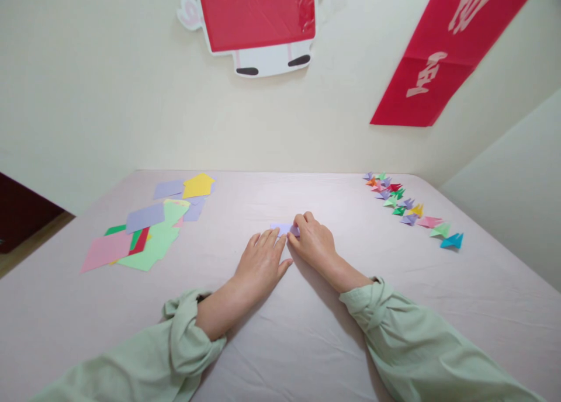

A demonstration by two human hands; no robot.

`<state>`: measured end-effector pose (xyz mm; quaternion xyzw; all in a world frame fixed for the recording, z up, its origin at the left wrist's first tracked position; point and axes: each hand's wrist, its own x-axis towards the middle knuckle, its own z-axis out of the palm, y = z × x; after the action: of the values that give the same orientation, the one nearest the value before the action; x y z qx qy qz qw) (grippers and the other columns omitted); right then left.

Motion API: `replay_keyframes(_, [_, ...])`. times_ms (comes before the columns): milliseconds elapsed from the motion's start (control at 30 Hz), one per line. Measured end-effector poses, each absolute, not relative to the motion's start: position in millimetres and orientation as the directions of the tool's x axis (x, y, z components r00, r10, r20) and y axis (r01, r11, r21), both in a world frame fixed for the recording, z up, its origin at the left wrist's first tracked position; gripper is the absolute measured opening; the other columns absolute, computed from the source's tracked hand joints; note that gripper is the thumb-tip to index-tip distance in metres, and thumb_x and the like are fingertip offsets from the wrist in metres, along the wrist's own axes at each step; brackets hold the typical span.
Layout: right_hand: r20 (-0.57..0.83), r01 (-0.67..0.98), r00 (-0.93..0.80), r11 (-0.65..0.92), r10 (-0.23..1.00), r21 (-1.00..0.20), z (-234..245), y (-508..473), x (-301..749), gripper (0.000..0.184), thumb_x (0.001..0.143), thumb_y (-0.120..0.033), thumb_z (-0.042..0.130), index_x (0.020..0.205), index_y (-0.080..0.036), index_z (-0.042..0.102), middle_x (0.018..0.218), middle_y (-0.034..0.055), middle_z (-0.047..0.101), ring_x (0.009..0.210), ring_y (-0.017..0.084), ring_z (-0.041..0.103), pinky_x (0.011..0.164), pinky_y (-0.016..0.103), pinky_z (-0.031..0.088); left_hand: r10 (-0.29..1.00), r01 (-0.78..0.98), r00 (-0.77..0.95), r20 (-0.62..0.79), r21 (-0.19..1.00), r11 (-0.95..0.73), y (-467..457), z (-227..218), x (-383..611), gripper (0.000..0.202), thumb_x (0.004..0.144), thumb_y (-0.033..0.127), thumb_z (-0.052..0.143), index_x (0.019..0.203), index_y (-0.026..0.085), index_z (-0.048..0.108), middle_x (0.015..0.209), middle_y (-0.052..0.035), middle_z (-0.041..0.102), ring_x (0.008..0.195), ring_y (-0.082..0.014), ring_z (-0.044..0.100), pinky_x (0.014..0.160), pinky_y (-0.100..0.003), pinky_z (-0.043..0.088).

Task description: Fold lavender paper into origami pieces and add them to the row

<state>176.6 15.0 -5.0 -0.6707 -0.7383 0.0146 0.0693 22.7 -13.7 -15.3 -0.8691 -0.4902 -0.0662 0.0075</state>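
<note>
A small pale lilac paper [281,228] lies on the table's pinkish cloth [307,343], partly folded. My left hand [262,264] rests flat beside it, fingers stretched out, with the fingertips on the paper's near edge. Fingers curled, my right hand [312,241] pinches the paper's right end. Most of the paper is hidden under my fingers. Both forearms come out of rolled light green sleeves.
Loose coloured paper sheets [146,235] in pink, green, lilac, yellow and red are spread at the left. A row of several small folded paper figures [409,212] runs along the right side. Red banners hang on the cream wall behind the table.
</note>
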Motion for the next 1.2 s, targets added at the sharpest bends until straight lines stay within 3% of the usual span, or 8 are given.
replay_keyframes(233, [0.073, 0.986, -0.120, 0.127, 0.990, -0.111, -4.9, 14.9, 182.0, 0.016, 0.092, -0.023, 0.044, 0.105, -0.020, 0.053, 0.106, 0.0078, 0.056, 0.086, 0.020, 0.060, 0.066, 0.029, 0.039, 0.854, 0.858, 0.505, 0.122, 0.041, -0.513, -14.0, -13.2, 23.2, 0.047, 0.091, 0.040, 0.052, 0.132, 0.015, 0.052, 0.143, -0.0143, 0.049, 0.132, -0.0275, 0.045, 0.110, -0.045, 0.034])
replay_keyframes(567, [0.040, 0.983, -0.135, 0.139, 0.990, -0.119, -5.4, 16.0, 185.4, 0.024, 0.090, -0.010, 0.041, 0.108, -0.020, 0.054, 0.111, 0.0090, 0.057, 0.087, 0.020, 0.060, 0.066, 0.029, 0.039, 0.846, 0.850, 0.515, 0.140, 0.043, -0.524, -13.9, -15.0, 24.4, 0.047, 0.091, 0.037, 0.052, 0.131, 0.012, 0.052, 0.141, -0.0148, 0.051, 0.131, -0.0289, 0.045, 0.110, -0.046, 0.032])
replay_keyframes(733, [0.046, 0.981, -0.143, 0.148, 0.989, -0.129, -5.4, 15.5, 184.6, 0.022, 0.091, -0.013, 0.039, 0.106, -0.020, 0.055, 0.109, 0.0084, 0.058, 0.086, 0.020, 0.060, 0.065, 0.029, 0.038, 0.825, 0.833, 0.538, 0.172, 0.039, -0.552, -11.8, -19.0, 26.8, 0.046, 0.091, 0.037, 0.054, 0.128, 0.010, 0.053, 0.133, -0.0165, 0.056, 0.124, -0.0278, 0.048, 0.109, -0.043, 0.032])
replay_keyframes(900, [0.068, 0.980, -0.141, 0.149, 0.988, -0.133, -4.8, 14.4, 183.7, 0.018, 0.090, -0.017, 0.044, 0.103, -0.019, 0.055, 0.108, 0.0081, 0.058, 0.086, 0.021, 0.061, 0.066, 0.030, 0.038, 0.826, 0.834, 0.527, 0.200, 0.061, -0.548, -8.4, -20.6, 28.3, 0.042, 0.090, 0.040, 0.054, 0.129, 0.025, 0.052, 0.130, -0.0109, 0.055, 0.123, -0.0261, 0.048, 0.106, -0.044, 0.033])
replay_keyframes(1200, [0.090, 0.978, -0.153, 0.163, 0.984, -0.127, -6.7, 13.6, 184.7, 0.017, 0.092, -0.022, 0.043, 0.105, -0.019, 0.054, 0.107, 0.0087, 0.057, 0.087, 0.021, 0.061, 0.066, 0.030, 0.040, 0.814, 0.829, 0.539, 0.215, 0.035, -0.558, -8.9, -10.5, 20.6, 0.023, 0.090, 0.031, 0.054, 0.110, 0.021, 0.060, 0.113, -0.0090, 0.060, 0.112, -0.0248, 0.053, 0.104, -0.045, 0.033])
